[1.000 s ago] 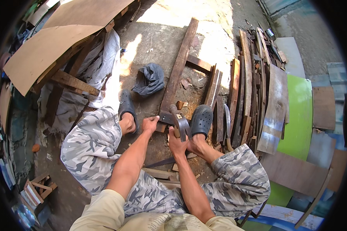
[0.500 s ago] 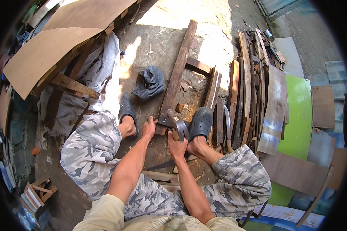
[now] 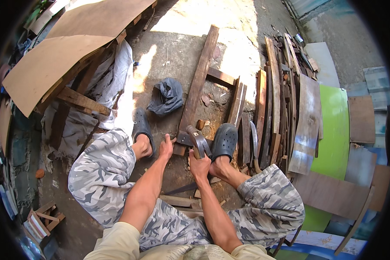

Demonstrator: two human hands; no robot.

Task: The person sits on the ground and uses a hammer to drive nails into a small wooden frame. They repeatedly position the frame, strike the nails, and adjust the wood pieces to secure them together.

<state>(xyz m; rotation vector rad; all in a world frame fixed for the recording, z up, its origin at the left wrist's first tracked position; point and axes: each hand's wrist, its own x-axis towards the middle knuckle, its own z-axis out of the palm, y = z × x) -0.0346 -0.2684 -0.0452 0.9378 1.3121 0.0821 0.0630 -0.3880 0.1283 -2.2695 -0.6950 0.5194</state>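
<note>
My right hand [image 3: 199, 166] is closed round the handle of a claw hammer [image 3: 198, 139], close below its head. The hammer head rests over or just above the near crosspiece [image 3: 184, 138] of a wooden frame. A long dark beam [image 3: 199, 76] forms the frame's left side, and a shorter beam [image 3: 237, 102] its right side. My left hand [image 3: 166, 147] is at the near end of the long beam, thumb raised and fingers curled in. Whatever those fingers pinch is too small or hidden to make out. My feet in dark clogs [image 3: 224, 141] flank the near end.
A crumpled black plastic bag [image 3: 167, 96] lies left of the long beam. Near the stacked planks [image 3: 273, 86] on the right is a long knife [image 3: 255, 143]. A dark blade [image 3: 180, 189] lies between my forearms. Brown boards [image 3: 56, 65] lean at the left.
The view has shifted slightly. Both hands, the hammer and the wooden frame keep almost the same places relative to each other.
</note>
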